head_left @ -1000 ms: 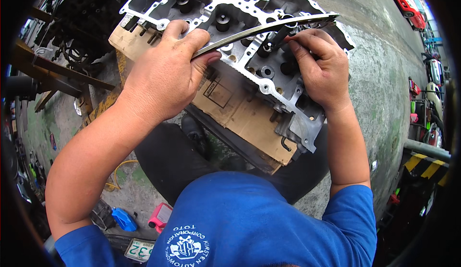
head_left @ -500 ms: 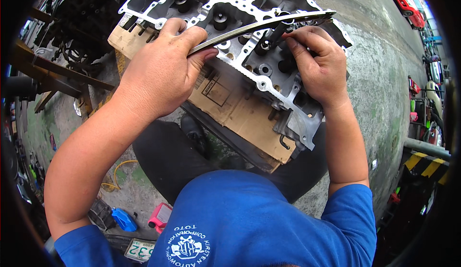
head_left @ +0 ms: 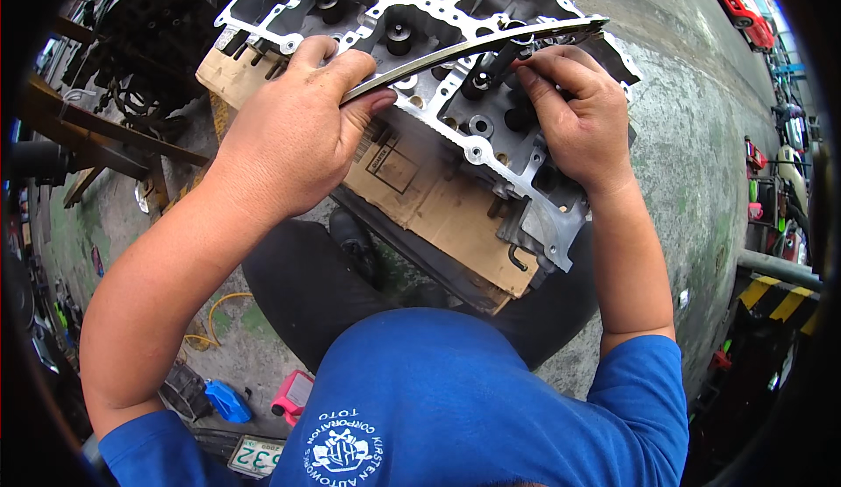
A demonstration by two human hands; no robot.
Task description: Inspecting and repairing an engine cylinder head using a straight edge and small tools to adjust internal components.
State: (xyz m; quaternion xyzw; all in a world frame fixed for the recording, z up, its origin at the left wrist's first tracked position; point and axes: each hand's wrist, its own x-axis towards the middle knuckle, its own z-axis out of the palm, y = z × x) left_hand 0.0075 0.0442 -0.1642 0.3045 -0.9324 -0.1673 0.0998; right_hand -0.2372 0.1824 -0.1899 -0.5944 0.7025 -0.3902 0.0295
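Observation:
A bare metal engine cylinder head point(head_left: 547, 224) lies tilted across the upper middle, with valve springs and round bores showing in its bays. My left hand point(head_left: 289, 128) is wrapped round the near end of a long, slightly curved metal lever bar point(head_left: 473, 49). The bar slants over the cylinder head to its far right side. Below it stands a dark cylindrical tool piece point(head_left: 502, 67), reaching down toward a valve spring. My right hand point(head_left: 578, 110) is in the bay beside that piece, thumb and fingers pinched together. Something small and reddish shows at the fingertips, too hidden to name.
Flattened cardboard point(head_left: 429, 211) lies under the cylinder head on a low dark stand by my knees. A dark engine block point(head_left: 158, 40) and rusty steel beams point(head_left: 105, 128) are at left. A blue bottle point(head_left: 228, 399) and a pink container point(head_left: 293, 395) rest on the floor.

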